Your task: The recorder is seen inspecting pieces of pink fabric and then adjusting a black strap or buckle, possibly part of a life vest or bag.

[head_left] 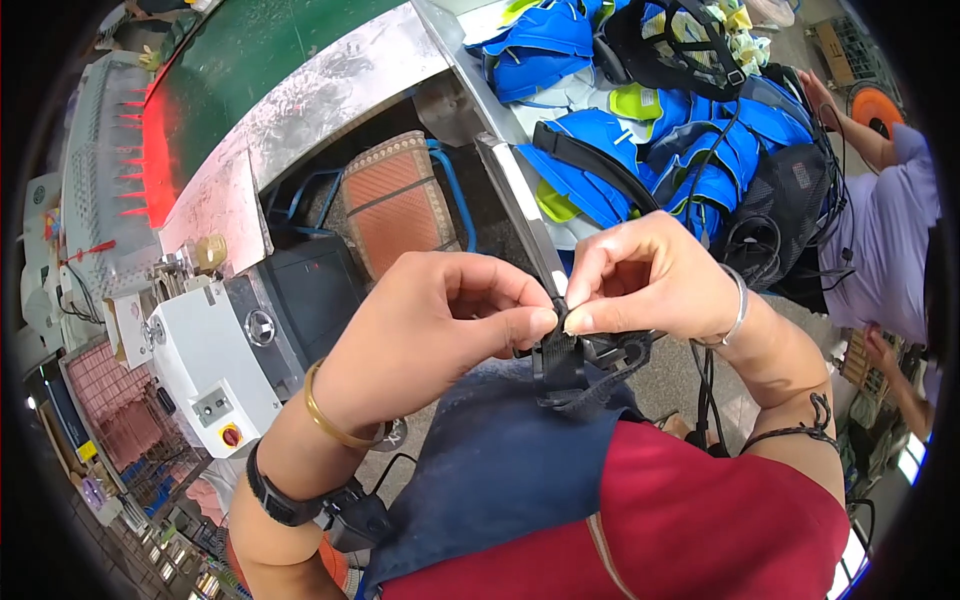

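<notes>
In front of my chest, both hands meet at a black webbing strap. My left hand pinches its upper end between thumb and forefinger. Fingertip to fingertip with it, my right hand pinches the same end from the other side. Below the fingers the strap hangs over my dark blue apron, with a looser black piece beside it. Whatever small part lies right between the fingertips is mostly hidden.
Blue and lime-green fabric pieces with black straps pile on the table ahead to the right. A person works at far right. Ahead stands a chair with a woven cover; at left, a white machine box beside a green surface.
</notes>
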